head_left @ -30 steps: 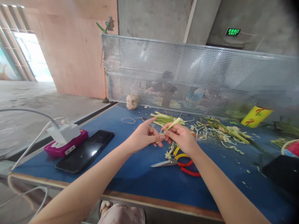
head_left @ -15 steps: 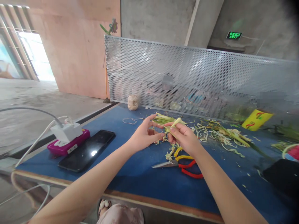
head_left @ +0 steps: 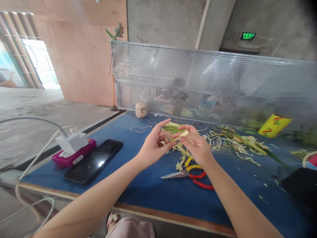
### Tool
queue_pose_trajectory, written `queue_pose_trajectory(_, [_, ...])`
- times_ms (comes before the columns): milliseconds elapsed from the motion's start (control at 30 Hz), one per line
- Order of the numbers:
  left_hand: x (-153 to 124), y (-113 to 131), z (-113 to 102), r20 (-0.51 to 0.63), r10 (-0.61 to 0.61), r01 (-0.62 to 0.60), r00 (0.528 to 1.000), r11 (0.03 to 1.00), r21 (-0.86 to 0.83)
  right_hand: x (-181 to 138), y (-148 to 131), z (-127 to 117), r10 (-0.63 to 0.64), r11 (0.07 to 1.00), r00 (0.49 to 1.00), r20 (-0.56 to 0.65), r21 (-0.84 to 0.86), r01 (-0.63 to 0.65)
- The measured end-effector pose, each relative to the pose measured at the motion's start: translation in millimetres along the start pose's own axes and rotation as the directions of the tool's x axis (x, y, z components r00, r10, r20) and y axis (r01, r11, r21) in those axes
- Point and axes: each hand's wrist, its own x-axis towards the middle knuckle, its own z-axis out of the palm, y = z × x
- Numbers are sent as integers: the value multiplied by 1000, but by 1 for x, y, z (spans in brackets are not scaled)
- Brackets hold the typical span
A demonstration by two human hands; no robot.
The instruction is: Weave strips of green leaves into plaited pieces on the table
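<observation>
Between my two hands, above the blue table, is a pale yellow-green plant strip (head_left: 183, 134). My left hand (head_left: 156, 143) pinches its left end between thumb and fingers, with the index finger raised. My right hand (head_left: 195, 145) grips the strip from the right, thumb against the fingers. Behind the hands lie several green stalks (head_left: 172, 126), partly hidden by them. Just below sit braided-looking pale plant pieces (head_left: 182, 162). Scissors (head_left: 183, 173) with red and yellow handles rest under my right hand, blades pointing left.
On the left of the table (head_left: 138, 191) are a black phone (head_left: 92, 162) and a magenta power strip (head_left: 74, 155) with a white charger (head_left: 71, 141). Plant scraps (head_left: 235, 142) and a yellow roll (head_left: 274, 125) lie right. A perforated metal screen (head_left: 158, 72) stands behind; blurred people show through it.
The plant strip has turned from steeply upright to a flatter slant. My right index finger has lifted and stretched out, and the hands remain close together.
</observation>
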Motion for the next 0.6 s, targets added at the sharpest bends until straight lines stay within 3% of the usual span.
queue_pose_trajectory(200, [-3,7,2,93,107,-114,990,991,73,-4,-9,1,-100,994,992,-83,-57,96])
queue_pose_trajectory(333, [-3,7,1,114,106,-119,988,987,112,-5,-14,1,-114,989,987,-109,-111,102])
queue_pose_trajectory(433, [-1,4,-1,66,14,-17,998,999,35,-2,-9,-2,-22,1000,998,-58,-11,21])
queue_pose_trajectory(600, [7,1,-6,-67,-174,146,983,942,-301,2,3,-8,208,965,975,72,148,-217])
